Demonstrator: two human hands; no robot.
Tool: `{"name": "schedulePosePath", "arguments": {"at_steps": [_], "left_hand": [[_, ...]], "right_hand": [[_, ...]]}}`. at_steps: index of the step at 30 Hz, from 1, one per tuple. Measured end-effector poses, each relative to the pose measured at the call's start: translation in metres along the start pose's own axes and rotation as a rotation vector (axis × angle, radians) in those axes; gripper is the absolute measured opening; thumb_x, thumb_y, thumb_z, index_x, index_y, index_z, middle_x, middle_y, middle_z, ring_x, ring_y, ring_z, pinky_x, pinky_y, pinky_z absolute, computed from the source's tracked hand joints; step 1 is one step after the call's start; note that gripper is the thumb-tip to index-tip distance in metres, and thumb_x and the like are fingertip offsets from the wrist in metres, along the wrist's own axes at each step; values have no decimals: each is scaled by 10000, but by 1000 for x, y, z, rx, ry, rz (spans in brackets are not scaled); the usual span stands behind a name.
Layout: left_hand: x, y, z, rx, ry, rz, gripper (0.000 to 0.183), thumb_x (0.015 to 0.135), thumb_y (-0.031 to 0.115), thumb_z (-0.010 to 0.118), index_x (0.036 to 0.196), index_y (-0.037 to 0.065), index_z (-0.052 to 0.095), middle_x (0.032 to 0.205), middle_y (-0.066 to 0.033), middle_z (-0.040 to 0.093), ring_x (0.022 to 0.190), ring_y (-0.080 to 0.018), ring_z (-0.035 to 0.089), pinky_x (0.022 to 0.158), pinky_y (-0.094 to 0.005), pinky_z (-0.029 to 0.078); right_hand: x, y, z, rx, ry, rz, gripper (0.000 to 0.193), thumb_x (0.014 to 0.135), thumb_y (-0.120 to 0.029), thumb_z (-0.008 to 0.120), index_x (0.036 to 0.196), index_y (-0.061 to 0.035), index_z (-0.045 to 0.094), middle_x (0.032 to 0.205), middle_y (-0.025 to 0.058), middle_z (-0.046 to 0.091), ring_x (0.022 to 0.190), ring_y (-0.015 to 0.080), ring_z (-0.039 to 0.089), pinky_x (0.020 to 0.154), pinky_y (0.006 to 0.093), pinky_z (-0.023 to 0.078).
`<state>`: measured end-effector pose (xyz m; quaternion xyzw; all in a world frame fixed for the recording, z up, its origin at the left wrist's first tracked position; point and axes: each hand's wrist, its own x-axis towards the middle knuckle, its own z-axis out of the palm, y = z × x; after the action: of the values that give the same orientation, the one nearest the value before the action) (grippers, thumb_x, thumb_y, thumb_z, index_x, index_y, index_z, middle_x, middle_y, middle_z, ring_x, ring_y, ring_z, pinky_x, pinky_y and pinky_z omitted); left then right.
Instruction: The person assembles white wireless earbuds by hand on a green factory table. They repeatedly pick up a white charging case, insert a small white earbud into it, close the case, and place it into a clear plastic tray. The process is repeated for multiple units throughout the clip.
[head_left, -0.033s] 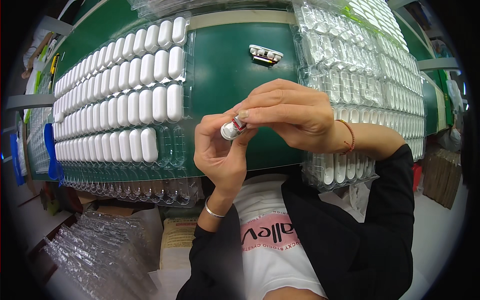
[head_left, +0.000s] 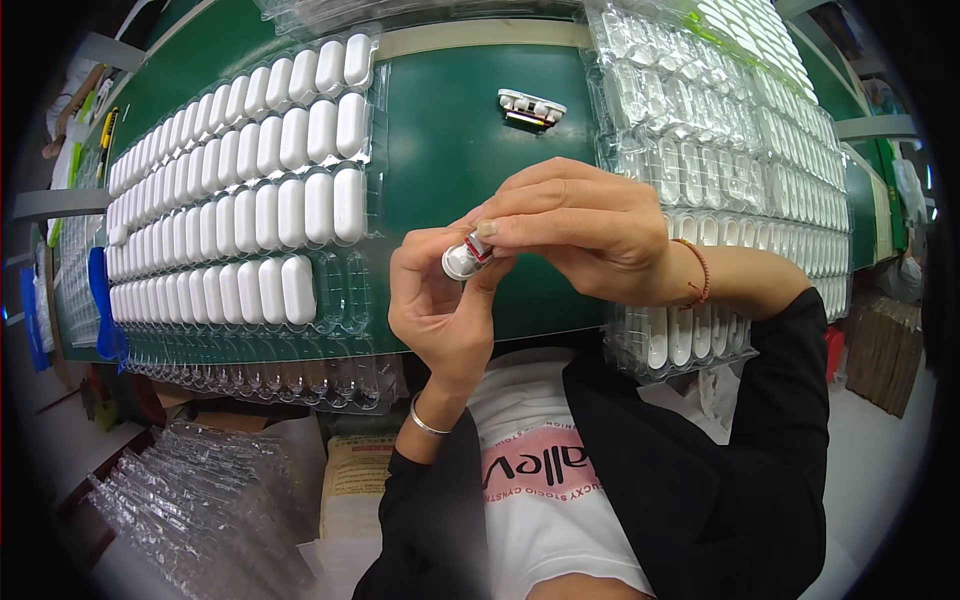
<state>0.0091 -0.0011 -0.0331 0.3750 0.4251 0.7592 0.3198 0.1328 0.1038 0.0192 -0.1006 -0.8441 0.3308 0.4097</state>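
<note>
My left hand [head_left: 440, 310] is closed around a small white plastic casing [head_left: 460, 262] with a rounded end, held just above the near side of the green table. A red strip and a silvery part show inside it. My right hand [head_left: 595, 225] pinches the same casing from the other side, thumb and fingertips pressed at the red strip. Fingers cover most of the casing. Farther away lies a separate white casing part [head_left: 532, 108], with dark and yellow parts showing along its near side.
Clear trays with rows of white oval casings [head_left: 350, 205] cover the left of the green table [head_left: 430, 110]. Stacked clear trays [head_left: 690, 170] with white open shells stand on the right. Below the table, at left, are more clear trays [head_left: 210, 500] and a sack [head_left: 355, 480].
</note>
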Motion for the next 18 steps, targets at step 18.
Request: {"name": "schedulePosePath", "arguments": {"at_steps": [18], "left_hand": [[-5,-1,-5,18,9,-17,346,800,-143,695,1079,-21,531,1064,-113,593,1003,-194,628,875,-298,556]], "right_hand": [[-6,1,2,-114,-24,-99,353,671,54,739,1002,-62,702,1007,80,712,921,270,674,754,338,564]]}}
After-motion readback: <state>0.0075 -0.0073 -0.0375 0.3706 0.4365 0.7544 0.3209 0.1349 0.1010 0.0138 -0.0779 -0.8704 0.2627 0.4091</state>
